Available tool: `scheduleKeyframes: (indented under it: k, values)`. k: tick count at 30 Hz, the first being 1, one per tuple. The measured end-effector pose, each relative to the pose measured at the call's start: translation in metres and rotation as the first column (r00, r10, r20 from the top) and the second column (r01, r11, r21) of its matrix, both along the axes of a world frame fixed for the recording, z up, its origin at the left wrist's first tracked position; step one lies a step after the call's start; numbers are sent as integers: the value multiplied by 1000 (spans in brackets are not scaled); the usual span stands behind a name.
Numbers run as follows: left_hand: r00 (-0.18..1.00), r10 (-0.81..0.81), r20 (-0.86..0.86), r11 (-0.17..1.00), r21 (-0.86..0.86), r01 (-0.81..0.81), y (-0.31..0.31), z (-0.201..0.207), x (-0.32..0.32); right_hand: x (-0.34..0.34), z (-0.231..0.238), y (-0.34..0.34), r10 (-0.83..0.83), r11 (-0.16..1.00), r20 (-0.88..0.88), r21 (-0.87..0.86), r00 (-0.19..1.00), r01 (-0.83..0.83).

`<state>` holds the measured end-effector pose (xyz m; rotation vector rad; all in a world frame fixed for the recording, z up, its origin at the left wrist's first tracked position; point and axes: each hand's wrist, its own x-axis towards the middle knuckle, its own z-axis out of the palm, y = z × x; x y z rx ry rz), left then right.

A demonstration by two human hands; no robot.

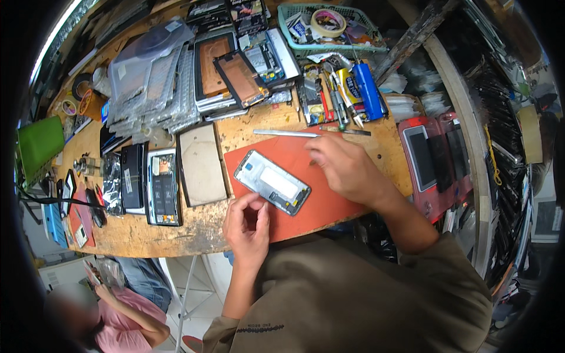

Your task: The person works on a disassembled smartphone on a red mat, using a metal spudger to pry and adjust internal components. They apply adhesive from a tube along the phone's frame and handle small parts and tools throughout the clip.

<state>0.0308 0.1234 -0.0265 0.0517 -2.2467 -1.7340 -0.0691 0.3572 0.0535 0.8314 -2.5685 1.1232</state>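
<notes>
A silver phone mid-frame (258,165) with a pale rectangular battery bay lies slanted on an orange-red mat (329,206). Just below its lower left edge, my left hand (245,226) is closed, thumb and fingertips drawn together; anything between them is too small to make out. Right of the phone and above the mat, my right hand (348,166) is closed in a pinch, with a tiny dark bit at the fingertips that I cannot name. A slim metal tool (282,133) lies past the phone, its right end close to my right hand.
Left of the mat sit a beige flat panel (202,165) and an opened phone (163,187). Screwdrivers and a blue tube (368,91) lie beyond the mat, below a green basket (288,44). Bagged parts (150,88) pile up far left. A person in pink (132,320) sits lower left.
</notes>
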Motion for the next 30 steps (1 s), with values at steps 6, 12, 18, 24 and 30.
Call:
scheduleKeyframes:
  k: [6,12,18,24,30]
  values:
    - [994,-92,-64,993,64,96,2,-4,3,29,8,-16,27,989,64,-146,998,-18]
    - [983,-142,-119,986,72,151,1,-3,6,42,25,-35,173,979,69,-123,982,-164]
    - [985,-144,-99,985,81,152,-3,-2,8,43,23,-43,192,978,67,-93,979,-185]
    - [985,-142,-98,989,31,146,-4,-1,5,40,24,-51,244,968,21,-64,970,-242]
    - [965,-256,-61,963,-98,250,1,9,2,48,43,-41,308,905,89,282,947,-320]
